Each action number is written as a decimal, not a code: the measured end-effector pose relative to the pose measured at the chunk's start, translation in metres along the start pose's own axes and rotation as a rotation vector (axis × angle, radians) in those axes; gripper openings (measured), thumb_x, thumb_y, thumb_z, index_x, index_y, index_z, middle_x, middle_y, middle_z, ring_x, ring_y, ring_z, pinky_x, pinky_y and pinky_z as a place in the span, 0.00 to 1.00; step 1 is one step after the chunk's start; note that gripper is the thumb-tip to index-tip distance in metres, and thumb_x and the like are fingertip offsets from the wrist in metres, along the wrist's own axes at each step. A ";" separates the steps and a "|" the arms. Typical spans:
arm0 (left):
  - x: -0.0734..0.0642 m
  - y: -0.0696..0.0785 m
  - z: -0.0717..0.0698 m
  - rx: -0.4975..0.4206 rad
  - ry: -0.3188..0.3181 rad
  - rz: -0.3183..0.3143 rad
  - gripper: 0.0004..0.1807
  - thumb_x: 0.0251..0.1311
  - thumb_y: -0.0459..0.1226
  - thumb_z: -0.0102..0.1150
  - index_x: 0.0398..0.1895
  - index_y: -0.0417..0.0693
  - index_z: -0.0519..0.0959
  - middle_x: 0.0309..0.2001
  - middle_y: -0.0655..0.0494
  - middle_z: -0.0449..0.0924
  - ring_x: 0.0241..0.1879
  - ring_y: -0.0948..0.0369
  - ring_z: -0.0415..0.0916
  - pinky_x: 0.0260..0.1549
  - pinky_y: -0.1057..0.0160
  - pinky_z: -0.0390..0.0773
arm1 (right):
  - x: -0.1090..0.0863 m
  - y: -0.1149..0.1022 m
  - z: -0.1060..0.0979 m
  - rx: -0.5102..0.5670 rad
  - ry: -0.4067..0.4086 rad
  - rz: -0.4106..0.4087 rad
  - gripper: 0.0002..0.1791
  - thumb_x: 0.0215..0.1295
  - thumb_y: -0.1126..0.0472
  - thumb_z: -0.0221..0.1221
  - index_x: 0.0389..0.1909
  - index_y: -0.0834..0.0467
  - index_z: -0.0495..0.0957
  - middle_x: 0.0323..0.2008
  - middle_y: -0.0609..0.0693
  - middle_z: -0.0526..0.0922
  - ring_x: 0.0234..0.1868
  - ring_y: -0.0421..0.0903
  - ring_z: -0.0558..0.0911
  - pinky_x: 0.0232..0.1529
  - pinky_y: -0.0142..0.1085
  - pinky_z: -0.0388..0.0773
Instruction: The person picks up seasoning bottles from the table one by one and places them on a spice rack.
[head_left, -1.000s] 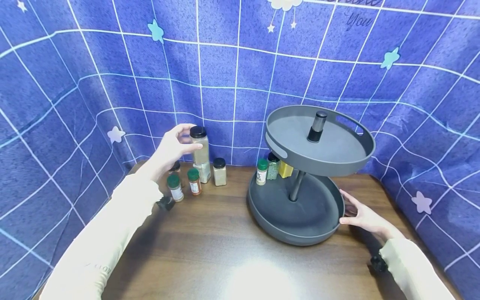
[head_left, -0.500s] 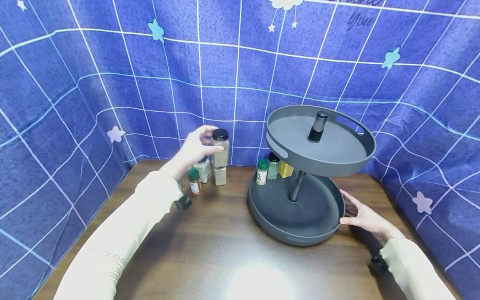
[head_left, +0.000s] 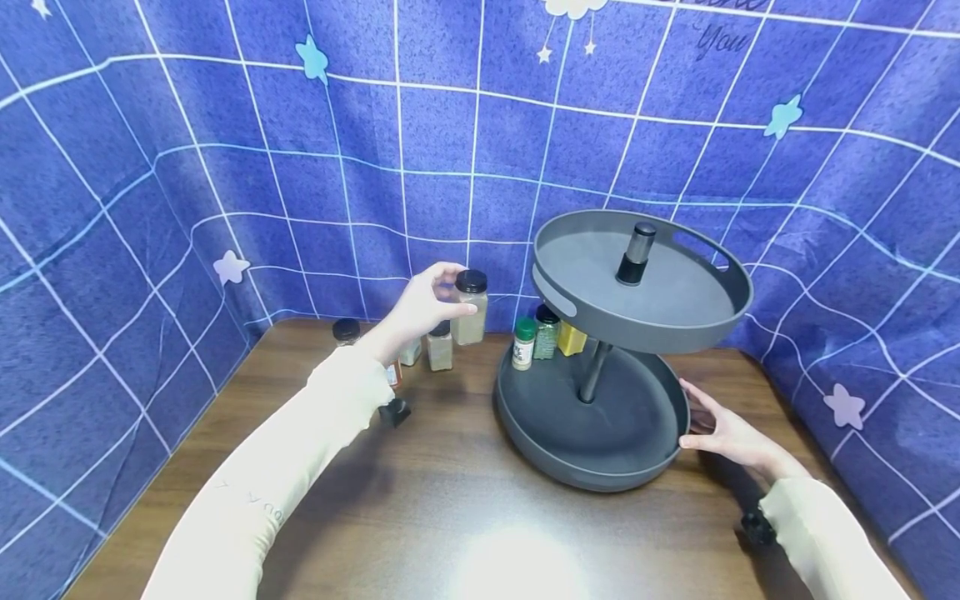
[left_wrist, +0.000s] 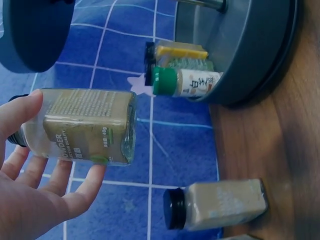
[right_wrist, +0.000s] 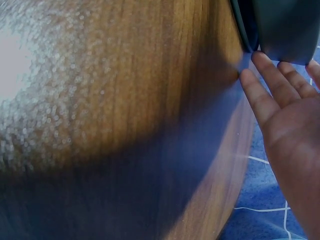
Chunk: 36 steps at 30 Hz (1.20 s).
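Near round trays, the left hand holds a boxy clear jar.

Jars left on table, stand right

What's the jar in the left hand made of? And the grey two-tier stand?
The jar: clear, glossy glass or hard plastic; you see inside, I can't tell which. The stand: probably matte plastic, smooth and dull; its shiny pole may be metal.
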<state>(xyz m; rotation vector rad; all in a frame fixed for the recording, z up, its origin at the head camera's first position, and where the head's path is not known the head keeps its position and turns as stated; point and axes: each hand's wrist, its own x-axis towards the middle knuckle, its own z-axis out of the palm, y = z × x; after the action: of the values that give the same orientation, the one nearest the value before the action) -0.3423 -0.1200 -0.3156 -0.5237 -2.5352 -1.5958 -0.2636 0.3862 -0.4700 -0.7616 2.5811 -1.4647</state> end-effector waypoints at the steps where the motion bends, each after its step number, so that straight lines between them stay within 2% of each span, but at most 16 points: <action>1: 0.000 0.000 0.003 0.001 0.000 0.000 0.33 0.46 0.38 0.72 0.58 0.50 0.70 0.55 0.50 0.75 0.51 0.51 0.74 0.52 0.50 0.74 | 0.000 0.000 0.000 -0.002 0.001 0.001 0.50 0.55 0.71 0.64 0.72 0.67 0.42 0.63 0.78 0.54 0.56 0.29 0.71 0.52 0.21 0.71; 8: 0.003 -0.005 0.022 -0.100 -0.008 0.013 0.33 0.45 0.35 0.73 0.58 0.49 0.71 0.53 0.49 0.76 0.50 0.52 0.76 0.48 0.54 0.78 | -0.001 0.001 -0.001 -0.004 -0.003 0.004 0.50 0.55 0.71 0.64 0.72 0.67 0.41 0.64 0.78 0.53 0.56 0.29 0.71 0.52 0.21 0.71; 21: 0.007 -0.021 0.055 -0.040 0.014 0.048 0.33 0.43 0.37 0.74 0.56 0.47 0.72 0.51 0.48 0.77 0.49 0.51 0.75 0.52 0.54 0.74 | -0.001 0.002 0.001 0.005 -0.002 -0.003 0.50 0.56 0.70 0.64 0.72 0.66 0.41 0.63 0.78 0.55 0.56 0.28 0.71 0.52 0.19 0.70; 31: 0.007 -0.029 0.080 -0.114 -0.006 0.048 0.35 0.42 0.34 0.74 0.57 0.45 0.71 0.54 0.45 0.75 0.51 0.49 0.74 0.54 0.54 0.73 | -0.001 0.006 0.001 0.006 -0.005 -0.008 0.50 0.55 0.70 0.64 0.73 0.65 0.41 0.63 0.77 0.56 0.56 0.26 0.70 0.51 0.18 0.69; 36: 0.006 -0.032 0.090 -0.122 -0.014 0.017 0.35 0.41 0.34 0.74 0.58 0.46 0.71 0.55 0.45 0.74 0.51 0.50 0.74 0.55 0.54 0.73 | 0.000 0.004 0.001 0.005 -0.003 -0.022 0.50 0.55 0.72 0.63 0.72 0.66 0.41 0.62 0.77 0.57 0.56 0.27 0.70 0.51 0.19 0.70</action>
<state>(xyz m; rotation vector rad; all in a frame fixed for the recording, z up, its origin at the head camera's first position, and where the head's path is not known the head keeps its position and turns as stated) -0.3497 -0.0512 -0.3819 -0.5689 -2.4472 -1.7543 -0.2644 0.3874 -0.4736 -0.7930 2.5738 -1.4739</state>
